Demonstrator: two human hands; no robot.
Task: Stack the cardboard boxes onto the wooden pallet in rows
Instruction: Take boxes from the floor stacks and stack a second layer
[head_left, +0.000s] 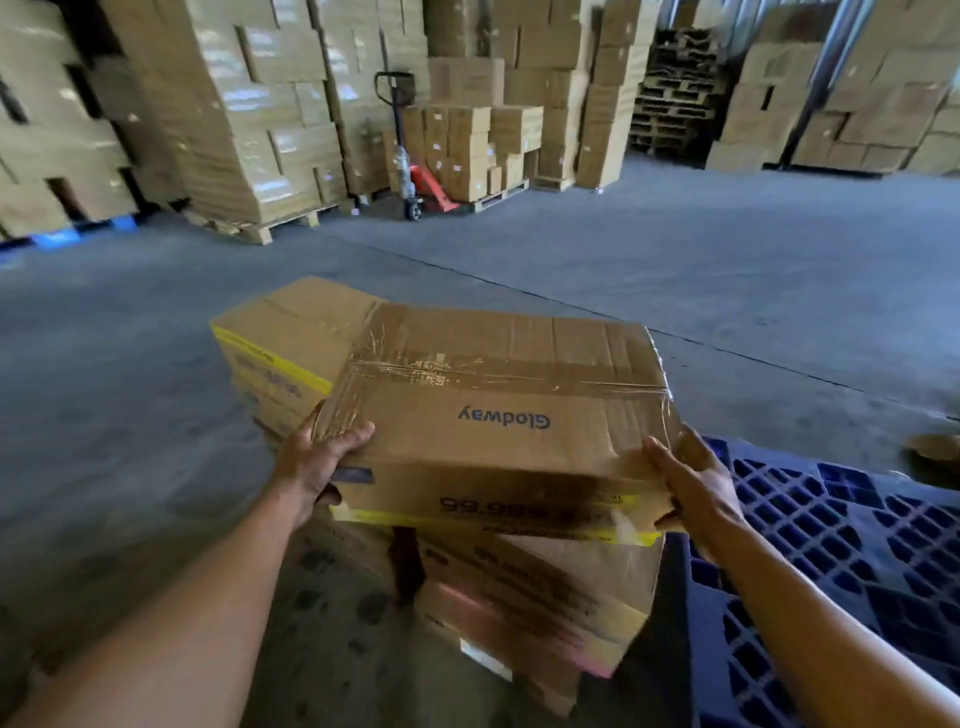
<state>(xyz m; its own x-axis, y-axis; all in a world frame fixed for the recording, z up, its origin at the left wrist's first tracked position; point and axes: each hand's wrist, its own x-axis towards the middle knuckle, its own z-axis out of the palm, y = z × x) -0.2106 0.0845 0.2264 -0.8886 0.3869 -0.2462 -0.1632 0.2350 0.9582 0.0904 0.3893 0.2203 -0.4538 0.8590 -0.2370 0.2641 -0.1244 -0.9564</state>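
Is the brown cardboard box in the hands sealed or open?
Sealed. The brown cardboard box has clear packing tape across its closed top flaps.

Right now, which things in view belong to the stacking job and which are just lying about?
Job: held box, gripped by left hand and right hand; boxes beneath it; box behind.
Lying about: pallet jack; blue pallet; wrapped stacks; wooden pallets at the back.
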